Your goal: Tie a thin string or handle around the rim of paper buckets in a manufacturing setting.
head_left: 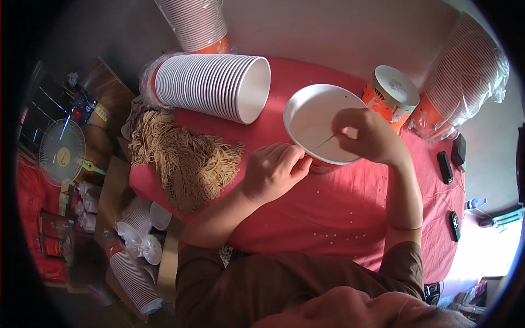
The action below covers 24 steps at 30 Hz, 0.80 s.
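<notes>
While the person leans over a table covered with a red cloth (pixel 339 216), both bare hands are at a round paper tub with a white inside and an orange outside (pixel 298 106), which stands upright near the table's middle. The right hand (pixel 373 134) is over the tub's opening, thumb and forefinger clamped together on a thin, pale strand (pixel 324 144) that slants down toward the near left part of the rim. There the left hand (pixel 275 170) touches the tub, its fingers curled and the thumb close to the forefinger; whether they clamp anything cannot be told. A stack of nested white tubs (pixel 205 85) lies on its side to the left, above a tangled heap of tan string (pixel 188 161). Beyond the right hand, an orange printed tub with its pale base upward (pixel 396 90) stands near a plastic-wrapped stack of tubs (pixel 465 71).
</notes>
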### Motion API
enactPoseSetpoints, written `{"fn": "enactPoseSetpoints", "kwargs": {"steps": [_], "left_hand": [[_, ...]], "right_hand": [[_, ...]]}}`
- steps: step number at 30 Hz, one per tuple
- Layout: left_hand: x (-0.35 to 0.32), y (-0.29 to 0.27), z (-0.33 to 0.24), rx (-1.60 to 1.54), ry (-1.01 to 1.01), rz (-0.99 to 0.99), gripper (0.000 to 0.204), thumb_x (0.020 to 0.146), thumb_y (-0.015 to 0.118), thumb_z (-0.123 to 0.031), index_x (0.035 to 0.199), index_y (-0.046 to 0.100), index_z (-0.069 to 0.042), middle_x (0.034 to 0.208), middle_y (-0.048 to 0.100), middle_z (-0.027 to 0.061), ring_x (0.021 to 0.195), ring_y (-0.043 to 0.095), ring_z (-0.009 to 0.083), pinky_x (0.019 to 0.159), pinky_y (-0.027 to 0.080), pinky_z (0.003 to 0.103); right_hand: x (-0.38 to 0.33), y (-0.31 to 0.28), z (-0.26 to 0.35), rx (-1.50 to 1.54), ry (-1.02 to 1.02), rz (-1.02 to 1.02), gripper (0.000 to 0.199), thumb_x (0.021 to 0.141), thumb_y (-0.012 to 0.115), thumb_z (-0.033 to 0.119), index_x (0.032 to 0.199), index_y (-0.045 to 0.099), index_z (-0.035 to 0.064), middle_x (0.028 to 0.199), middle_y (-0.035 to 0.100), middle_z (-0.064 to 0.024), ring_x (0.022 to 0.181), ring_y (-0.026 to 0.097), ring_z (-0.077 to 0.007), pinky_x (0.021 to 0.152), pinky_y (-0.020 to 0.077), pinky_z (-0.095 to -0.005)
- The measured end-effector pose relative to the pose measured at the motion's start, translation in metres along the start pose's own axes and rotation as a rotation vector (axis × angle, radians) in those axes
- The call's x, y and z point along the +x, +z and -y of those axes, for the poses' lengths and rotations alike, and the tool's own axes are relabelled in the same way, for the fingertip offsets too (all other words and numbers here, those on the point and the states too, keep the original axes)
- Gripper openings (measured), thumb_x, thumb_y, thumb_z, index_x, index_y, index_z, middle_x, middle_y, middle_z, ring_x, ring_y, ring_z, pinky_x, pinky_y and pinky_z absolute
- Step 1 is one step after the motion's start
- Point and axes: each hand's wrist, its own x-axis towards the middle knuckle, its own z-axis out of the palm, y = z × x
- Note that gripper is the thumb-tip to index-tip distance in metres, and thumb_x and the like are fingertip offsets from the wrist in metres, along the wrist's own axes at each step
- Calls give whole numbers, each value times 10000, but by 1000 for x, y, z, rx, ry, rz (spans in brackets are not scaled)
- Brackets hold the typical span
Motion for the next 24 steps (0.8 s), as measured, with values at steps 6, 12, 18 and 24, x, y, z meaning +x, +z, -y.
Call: {"fn": "enactPoseSetpoints", "kwargs": {"steps": [6,12,18,24], "left_hand": [[-3,-2,0,-198,-207,110,267,769,760,-47,917,539,-67,740,641,48,611,662,214,527,520,333],[-1,-4,3,-285,-249,90,226,816,725,-34,938,535,-50,748,663,71,628,678,210,540,525,316],[6,-15,0,-414,-324,220,137,883,665,-13,956,549,-17,757,664,85,673,683,150,584,528,261],[8,-21,1,-879,-485,365,66,935,612,-13,999,607,-5,782,665,39,684,646,84,598,500,229]], "right_hand": [[-17,-32,-16,308,-51,-288,100,803,531,-35,878,597,-41,850,640,-100,779,651,-180,731,536,-299],[-36,-70,-42,985,-238,-500,159,934,424,52,965,554,-33,929,652,-182,616,623,-203,625,527,-306],[-61,-102,-60,1269,-547,-735,138,998,444,128,1040,533,31,882,571,-97,600,422,-139,605,410,-274],[-67,-109,-62,818,-344,-1197,110,970,505,76,947,596,19,826,609,-86,595,507,-133,559,412,-246]]}}
